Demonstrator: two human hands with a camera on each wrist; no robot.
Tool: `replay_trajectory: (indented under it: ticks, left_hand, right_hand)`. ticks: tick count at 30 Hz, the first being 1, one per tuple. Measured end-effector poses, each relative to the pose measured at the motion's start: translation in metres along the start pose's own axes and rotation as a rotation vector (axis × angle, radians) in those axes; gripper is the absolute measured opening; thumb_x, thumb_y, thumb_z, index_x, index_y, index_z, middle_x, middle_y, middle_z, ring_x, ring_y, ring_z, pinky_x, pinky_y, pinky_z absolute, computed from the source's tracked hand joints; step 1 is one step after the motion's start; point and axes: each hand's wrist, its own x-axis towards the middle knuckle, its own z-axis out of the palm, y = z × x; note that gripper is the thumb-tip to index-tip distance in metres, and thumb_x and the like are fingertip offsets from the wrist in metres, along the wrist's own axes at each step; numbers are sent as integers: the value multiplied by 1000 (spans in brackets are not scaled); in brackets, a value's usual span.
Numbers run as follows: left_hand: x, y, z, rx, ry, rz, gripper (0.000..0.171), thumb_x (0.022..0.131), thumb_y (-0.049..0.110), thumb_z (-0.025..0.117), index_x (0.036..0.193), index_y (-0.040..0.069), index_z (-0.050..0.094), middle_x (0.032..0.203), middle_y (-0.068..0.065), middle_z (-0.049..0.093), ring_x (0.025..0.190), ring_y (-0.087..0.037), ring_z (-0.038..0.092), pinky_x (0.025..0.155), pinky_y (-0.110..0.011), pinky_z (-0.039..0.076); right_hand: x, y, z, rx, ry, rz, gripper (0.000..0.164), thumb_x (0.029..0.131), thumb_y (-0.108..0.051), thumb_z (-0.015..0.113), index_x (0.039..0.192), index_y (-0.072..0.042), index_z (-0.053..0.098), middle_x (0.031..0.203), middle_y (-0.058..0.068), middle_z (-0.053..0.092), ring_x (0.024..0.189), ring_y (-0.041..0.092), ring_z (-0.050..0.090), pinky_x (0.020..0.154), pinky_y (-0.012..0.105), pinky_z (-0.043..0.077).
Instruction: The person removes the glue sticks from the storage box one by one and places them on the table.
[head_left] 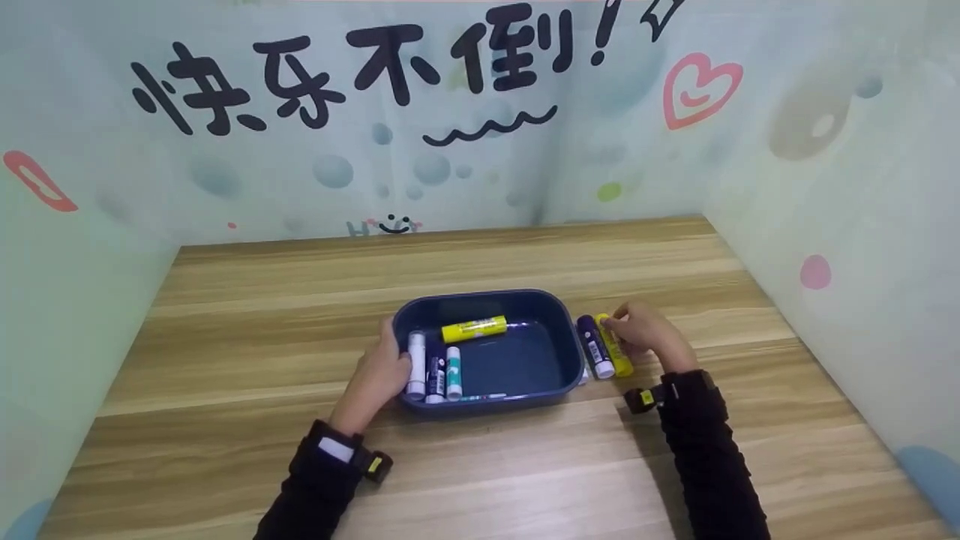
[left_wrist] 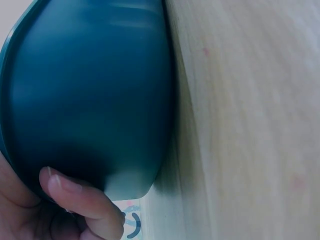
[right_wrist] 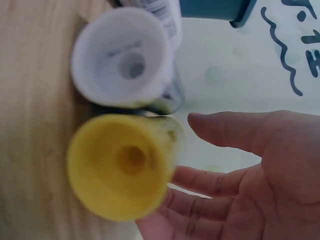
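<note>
A dark blue basin (head_left: 525, 401) stands on the table, its left end gripped by my left hand (head_left: 381, 369), whose fingers also appear curled at the wall in the left wrist view. Inside lie a yellow glue stick (head_left: 474, 328), a white one (head_left: 415, 367), a dark purple one (head_left: 436, 375) and a teal-and-white one (head_left: 454, 373). Right of the basin, another yellow glue stick (head_left: 621, 360) lies against a purple one with a white end (head_left: 595, 349). My right hand (head_left: 645, 334) is at this yellow stick, fingers beside it; in the right wrist view the thumb stands apart from it.
A whitish object (head_left: 584, 376) shows partly between the basin and the outer purple stick. Something thin (head_left: 484, 397) lies along the basin's front wall. The wooden table (head_left: 480, 472) meets printed walls (head_left: 495, 180) at the back and sides.
</note>
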Motion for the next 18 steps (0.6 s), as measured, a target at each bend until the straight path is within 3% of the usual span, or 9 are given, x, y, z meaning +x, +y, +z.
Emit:
replay_trajectory:
  ticks: [4, 7, 9, 14, 18]
  left_hand:
    - [0, 0, 0, 7, -3, 4, 60, 92, 11, 43, 144, 3, 13, 122, -32, 53, 91, -33, 59, 75, -44, 50]
    - [0, 0, 0, 4, -3, 5, 60, 92, 10, 43, 144, 2, 13, 124, -32, 51, 94, -34, 59, 78, -46, 50]
    - [0, 0, 0, 1, -2, 6, 60, 92, 10, 43, 144, 2, 13, 126, -32, 50, 96, -34, 59, 80, -46, 50]
    - [-1, -1, 0, -7, -6, 5, 59, 91, 10, 41, 143, 4, 14, 116, -30, 56, 85, -31, 59, 65, -38, 50]
    - [-1, -1, 0, -18, -10, 1, 59, 91, 10, 41, 143, 6, 14, 111, -28, 57, 80, -29, 59, 58, -32, 47]
  right_hand:
    - [-8, -11, -4, -20, 15, -3, 50, 96, -29, 47, 126, 11, 44, 107, 27, 59, 75, 24, 62, 66, 33, 53]
    - [-16, -22, -6, -37, 68, -51, 51, 96, -31, 47, 128, 9, 43, 109, 28, 59, 76, 28, 62, 67, 35, 52]
    - [-21, -31, -6, -50, 125, -108, 49, 95, -31, 48, 126, 7, 46, 108, 27, 59, 80, 29, 61, 69, 36, 51]
    - [-32, -58, 4, -5, 221, -280, 39, 94, -27, 52, 119, 4, 52, 102, 23, 62, 88, 33, 60, 77, 43, 50]
    - [-42, -79, 22, 15, 221, -431, 31, 92, -22, 56, 112, 1, 57, 91, 15, 64, 80, 25, 61, 72, 38, 51]
